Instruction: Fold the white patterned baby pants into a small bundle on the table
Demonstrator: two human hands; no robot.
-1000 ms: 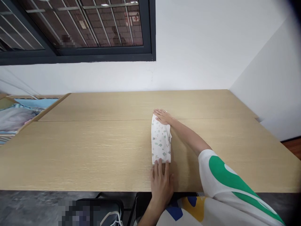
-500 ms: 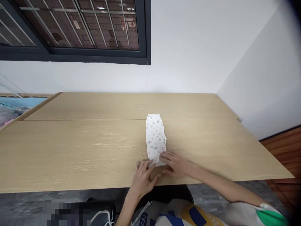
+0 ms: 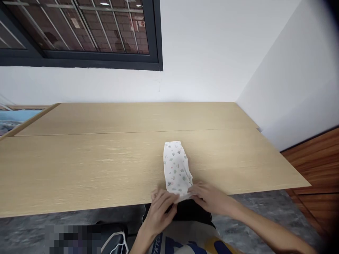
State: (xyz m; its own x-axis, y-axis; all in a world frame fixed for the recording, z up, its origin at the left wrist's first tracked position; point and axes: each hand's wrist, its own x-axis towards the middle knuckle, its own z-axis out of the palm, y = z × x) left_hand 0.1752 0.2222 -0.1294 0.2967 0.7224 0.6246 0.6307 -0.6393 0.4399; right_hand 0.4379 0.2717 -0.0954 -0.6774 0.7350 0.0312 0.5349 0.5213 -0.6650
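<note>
2 hands, the left hand (image 3: 160,212) and the right hand (image 3: 210,199), close their fingers on the near end of a folded white printed cloth (image 3: 177,166) lying near the edge of a wooden table (image 3: 79,165); folding seems in hand, and that end needs lifting over.

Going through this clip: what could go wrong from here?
The folded white printed cloth lies right at the near edge of the wood-grain table, so it might slip off. The left hand and right hand touch only its near end, so the unheld far layers could shift or unfold.
</note>
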